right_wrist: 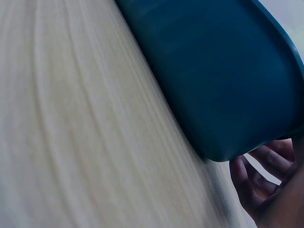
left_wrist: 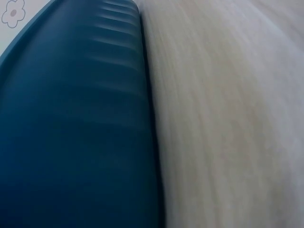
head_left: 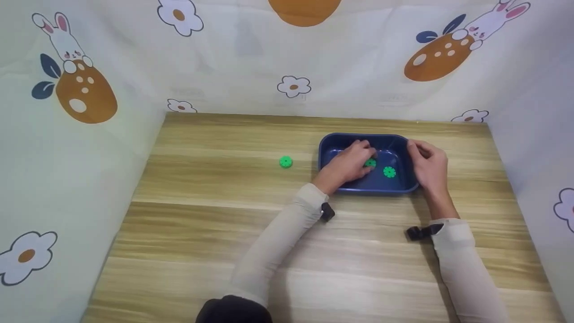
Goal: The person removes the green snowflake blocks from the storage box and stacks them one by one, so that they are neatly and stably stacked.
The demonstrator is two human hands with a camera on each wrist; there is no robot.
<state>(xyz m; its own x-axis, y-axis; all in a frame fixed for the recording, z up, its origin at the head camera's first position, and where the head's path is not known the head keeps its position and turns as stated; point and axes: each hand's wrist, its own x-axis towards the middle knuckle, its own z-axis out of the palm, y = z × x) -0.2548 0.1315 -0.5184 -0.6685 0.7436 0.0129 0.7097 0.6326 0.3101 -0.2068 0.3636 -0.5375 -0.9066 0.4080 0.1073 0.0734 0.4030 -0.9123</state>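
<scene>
A dark blue plastic tray (head_left: pixel 372 192) stands on the wooden table. Inside it my left hand (head_left: pixel 352 161) has thumb and fingers about a green notched disc (head_left: pixel 370 163). Another green notched disc (head_left: pixel 389 172) lies on the tray floor just to the right. My right hand (head_left: pixel 429 163) holds the tray's right end, thumb at the rim and fingers outside. In the right wrist view, the fingers (right_wrist: pixel 244 183) touch the tray's outer wall (right_wrist: pixel 223 95). The left wrist view shows the tray's side wall (left_wrist: pixel 76 123), with the left hand out of sight.
Left of the tray, a green notched piece (head_left: pixel 285 162), seemingly a small stack, sits on the wooden table (head_left: pixel 215 179). Cloth walls (head_left: pixel 237 58) with rabbit and flower prints enclose the table at the back and sides.
</scene>
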